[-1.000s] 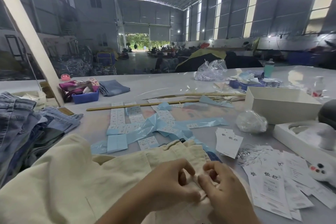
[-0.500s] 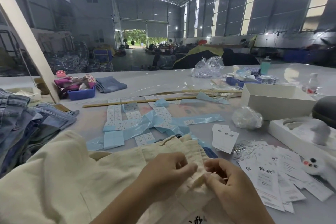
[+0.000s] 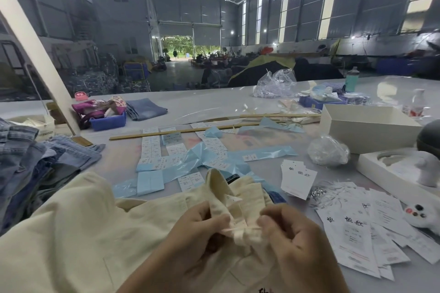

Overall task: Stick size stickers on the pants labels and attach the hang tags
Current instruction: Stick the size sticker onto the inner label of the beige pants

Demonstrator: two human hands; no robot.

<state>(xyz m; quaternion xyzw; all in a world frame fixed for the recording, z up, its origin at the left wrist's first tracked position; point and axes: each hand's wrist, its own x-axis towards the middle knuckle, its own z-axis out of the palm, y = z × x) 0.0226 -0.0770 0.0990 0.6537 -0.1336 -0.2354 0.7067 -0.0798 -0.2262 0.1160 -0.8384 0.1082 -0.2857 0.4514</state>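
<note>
Pants (image 3: 78,233), cream-coloured, lie on the grey table (image 3: 214,107) at the near edge, spread toward the left, with the waistband bunched up under both hands. Left hand (image 3: 197,233): fingers closed, pinching a fold of the waistband fabric. Right hand (image 3: 292,238): fingers curled shut on the same fold, just right of the left hand; a small pale label (image 3: 234,227) is stretched between the two pinches. Whether a sticker is on it cannot be told.

Size sticker sheets (image 3: 152,147), on pale blue backing, lie beyond the pants toward the table centre. Hang tags (image 3: 297,179), a white stack, sit just right of the pants; more printed tags (image 3: 352,228) are fanned out further right, near the edge. Folded jeans (image 3: 28,157) are piled left of the pants. White open box (image 3: 366,126) stands beyond the hang tags.
</note>
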